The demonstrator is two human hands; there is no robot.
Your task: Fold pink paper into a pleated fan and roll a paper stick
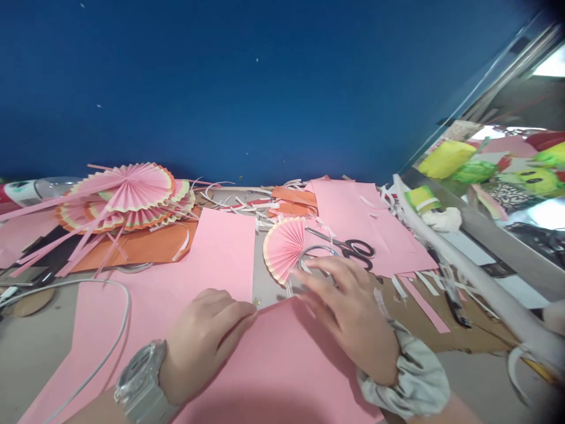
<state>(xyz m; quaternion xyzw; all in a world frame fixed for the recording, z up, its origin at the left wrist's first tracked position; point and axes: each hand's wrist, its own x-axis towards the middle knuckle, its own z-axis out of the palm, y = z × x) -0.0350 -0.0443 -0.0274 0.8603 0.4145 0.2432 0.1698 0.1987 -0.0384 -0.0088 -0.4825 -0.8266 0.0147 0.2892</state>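
A large pink paper sheet (282, 359) lies in front of me. My left hand (212, 335), with a watch on its wrist, has its fingers together at the sheet's upper left edge, thumb along the edge. My right hand (348, 312), a scrunchie on its wrist, hovers over the sheet's upper right side with its fingers apart, holding nothing visible. Just beyond its fingertips are a half-round pleated pink fan (285, 246), a roll of tape (315, 252) partly hidden by the fingers, and black-handled scissors (344, 242).
Pleated paper rosettes (128, 188) with long pink strips stand at the left on orange paper (145, 250). A white cable (126, 318) curves over pink paper. More pink sheets (353, 224) and paper scraps lie at the back; a white pole (468, 265) slants down the right side.
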